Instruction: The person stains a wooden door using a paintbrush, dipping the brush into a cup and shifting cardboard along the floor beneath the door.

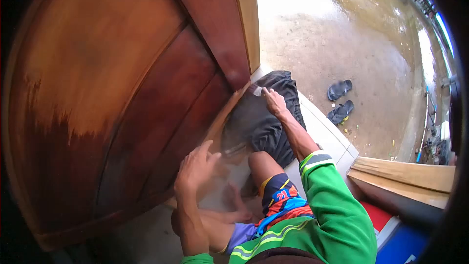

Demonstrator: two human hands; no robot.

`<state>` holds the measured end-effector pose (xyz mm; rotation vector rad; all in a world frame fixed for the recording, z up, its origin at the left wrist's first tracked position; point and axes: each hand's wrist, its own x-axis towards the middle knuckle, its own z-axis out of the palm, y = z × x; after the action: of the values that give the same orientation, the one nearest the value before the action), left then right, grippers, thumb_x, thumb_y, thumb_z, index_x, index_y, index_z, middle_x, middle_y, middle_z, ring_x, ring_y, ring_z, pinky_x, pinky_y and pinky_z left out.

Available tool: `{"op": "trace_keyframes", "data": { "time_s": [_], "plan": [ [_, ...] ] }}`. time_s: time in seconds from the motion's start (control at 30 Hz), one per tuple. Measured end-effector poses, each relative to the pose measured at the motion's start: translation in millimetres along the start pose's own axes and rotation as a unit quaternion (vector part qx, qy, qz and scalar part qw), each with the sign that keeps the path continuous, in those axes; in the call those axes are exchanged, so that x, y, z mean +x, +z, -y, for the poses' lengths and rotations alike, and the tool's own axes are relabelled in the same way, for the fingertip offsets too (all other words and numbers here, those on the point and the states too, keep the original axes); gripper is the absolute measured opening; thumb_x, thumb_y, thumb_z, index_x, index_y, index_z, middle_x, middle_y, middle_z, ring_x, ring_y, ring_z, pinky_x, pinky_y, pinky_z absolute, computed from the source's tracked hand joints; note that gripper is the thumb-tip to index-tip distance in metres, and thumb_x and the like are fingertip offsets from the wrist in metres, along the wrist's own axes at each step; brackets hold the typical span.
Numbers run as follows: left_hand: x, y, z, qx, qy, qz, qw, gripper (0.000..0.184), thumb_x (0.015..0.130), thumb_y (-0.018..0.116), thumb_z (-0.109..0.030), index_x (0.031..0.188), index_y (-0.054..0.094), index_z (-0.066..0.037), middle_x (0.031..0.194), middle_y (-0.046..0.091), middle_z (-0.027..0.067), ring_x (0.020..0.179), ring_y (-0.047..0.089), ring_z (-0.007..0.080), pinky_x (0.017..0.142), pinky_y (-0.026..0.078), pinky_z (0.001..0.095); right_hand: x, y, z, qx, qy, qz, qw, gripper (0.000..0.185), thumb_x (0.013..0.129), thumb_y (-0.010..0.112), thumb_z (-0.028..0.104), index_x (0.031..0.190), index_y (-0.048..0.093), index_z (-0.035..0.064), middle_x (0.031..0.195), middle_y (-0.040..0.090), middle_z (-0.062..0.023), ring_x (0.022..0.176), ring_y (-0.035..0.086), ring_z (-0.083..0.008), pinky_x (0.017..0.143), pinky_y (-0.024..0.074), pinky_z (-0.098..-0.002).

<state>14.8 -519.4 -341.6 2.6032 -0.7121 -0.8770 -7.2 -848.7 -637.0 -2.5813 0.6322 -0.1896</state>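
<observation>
- Two bare hands of mine in the head view, both in front of a wooden door [161, 112].
- Right hand [275, 101]: fingers closed on the handle of a brush [256, 90], pinching it between thumb and fingers; arm reaches forward in a green sleeve [327, 186].
- Brush: bristles point left, at the narrow edge of the door, near its corner; whether they touch the wood, I cannot tell.
- Left hand [195, 167]: raised, fingers loosely spread and partly bent, near the door edge; contact with the wood cannot be told.
- Door surface: dark red-brown over much of it, lighter orange-brown in the curved panel; boundary between the two is ragged and streaked at left.
- Black cloth [271, 127]: wrinkled, spread on the pale tiles [325, 139], below the brush and beside my bent knee [264, 162].
- Two dark sandals [339, 89] on the wet brown ground [312, 44], just beyond the tiles, near each other.
- Pale wooden frame [405, 176] at right; red and blue surfaces below it, partly hidden by my sleeve.
</observation>
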Motion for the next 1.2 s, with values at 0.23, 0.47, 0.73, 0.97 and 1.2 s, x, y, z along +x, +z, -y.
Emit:
{"op": "trace_keyframes", "data": {
  "time_s": [0.23, 0.47, 0.73, 0.97, 1.2],
  "plan": [
    [9, -6, 1, 0.013, 0.002, -0.004, 1.0, 0.052, 0.097, 0.061, -0.036, 0.137, 0.054, -0.003, 0.117, 0.069, 0.0199, 0.113, 0.063, 0.0382, 0.096, 0.048, 0.046, 59, -116, 66, -0.11, -0.098, -0.04, 0.988, 0.033, 0.094, 0.055, 0.009, 0.126, 0.054, 0.017, 0.095, 0.069, -0.0208, 0.087, 0.071, -0.0371, 0.067, 0.0581, -0.0469],
    [12, -7, -12, -0.007, -0.01, 0.003, 1.0, 0.051, 0.096, 0.062, -0.033, 0.138, 0.055, -0.005, 0.115, 0.069, 0.0199, 0.111, 0.065, 0.0363, 0.096, 0.049, 0.0437, -31, -325, 114, 0.023, -0.07, -0.165, 0.984, 0.02, 0.095, 0.062, 0.011, 0.114, 0.06, 0.0112, 0.099, 0.07, -0.0189, 0.088, 0.069, -0.0348, 0.073, 0.0536, -0.044],
    [22, -7, -6, 0.0, 0.035, -0.001, 0.999, 0.038, 0.097, 0.06, -0.03, 0.123, 0.063, -0.002, 0.118, 0.067, 0.0212, 0.112, 0.062, 0.0387, 0.095, 0.048, 0.0452, -196, -263, -2, -0.234, 0.149, 0.248, 0.928, 0.017, 0.091, 0.058, 0.015, 0.103, 0.066, 0.0062, 0.089, 0.071, -0.0207, 0.083, 0.071, -0.0373, 0.072, 0.0559, -0.0481],
    [28, -4, 3, 0.027, 0.089, -0.006, 0.996, 0.028, 0.097, 0.059, -0.028, 0.104, 0.069, -0.003, 0.107, 0.069, 0.02, 0.1, 0.064, 0.0396, 0.085, 0.049, 0.0474, -254, -156, -58, -0.275, 0.122, 0.296, 0.907, 0.017, 0.088, 0.062, 0.017, 0.082, 0.075, 0.008, 0.082, 0.072, -0.0197, 0.075, 0.073, -0.0355, 0.064, 0.0565, -0.0458],
    [24, -6, -1, 0.006, 0.066, -0.016, 0.998, 0.031, 0.097, 0.059, -0.031, 0.104, 0.067, -0.001, 0.104, 0.069, 0.0199, 0.099, 0.064, 0.0398, 0.085, 0.049, 0.0475, -252, -107, -86, -0.235, 0.19, 0.248, 0.92, 0.03, 0.096, 0.058, 0.027, 0.087, 0.076, 0.0049, 0.086, 0.074, -0.0198, 0.078, 0.074, -0.0354, 0.065, 0.0577, -0.0454]
  ]
}}
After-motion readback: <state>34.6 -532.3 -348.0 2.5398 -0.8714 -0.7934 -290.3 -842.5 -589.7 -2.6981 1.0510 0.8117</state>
